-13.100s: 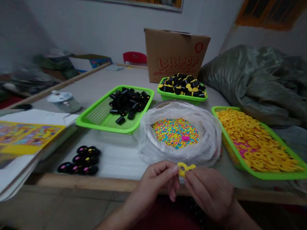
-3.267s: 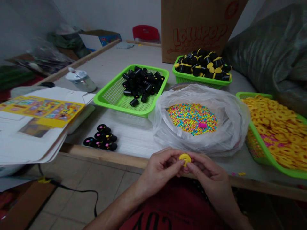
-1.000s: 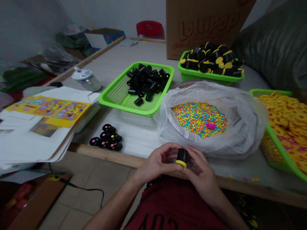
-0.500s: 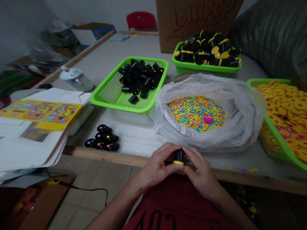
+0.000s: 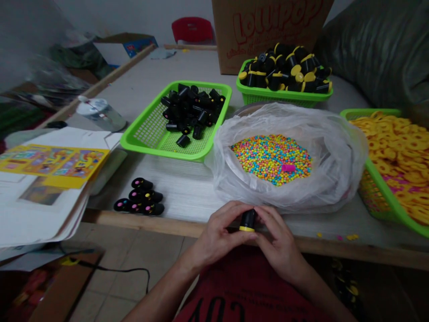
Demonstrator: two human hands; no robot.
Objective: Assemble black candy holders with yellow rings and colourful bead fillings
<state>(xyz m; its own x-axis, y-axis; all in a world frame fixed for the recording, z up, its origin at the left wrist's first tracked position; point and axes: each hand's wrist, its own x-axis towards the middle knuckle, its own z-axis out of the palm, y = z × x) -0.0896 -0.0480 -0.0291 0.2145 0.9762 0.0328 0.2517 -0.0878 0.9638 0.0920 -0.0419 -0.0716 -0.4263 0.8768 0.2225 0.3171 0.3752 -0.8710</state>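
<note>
Between my hands, at the table's front edge, is a small black plastic container (image 5: 248, 219) with a yellow rim at its near end. My left hand (image 5: 221, 235) grips it from the left with thumb and fingers. My right hand (image 5: 276, 239) closes on it from the right, fingertips at its far end. Just beyond them, a white plastic bag (image 5: 335, 188) lies open in a basin, full of colourful candy beads (image 5: 268, 156) with a pink scoop-like piece (image 5: 288, 168) on top. Several black pieces (image 5: 142, 197) with coloured dots lie grouped to the left.
One green basket (image 5: 140, 129) holds loose black pieces; another green basket (image 5: 284, 96) is heaped with yellow-rimmed black containers. On the right, a green basket (image 5: 385, 188) contains yellow rings. Papers (image 5: 43, 214) overhang the left front edge. A Lollipop carton (image 5: 231, 53) stands behind.
The view has shifted slightly, moving the table's contents a little left in the picture. Both hands still hold the black container in nearly the same pose.
</note>
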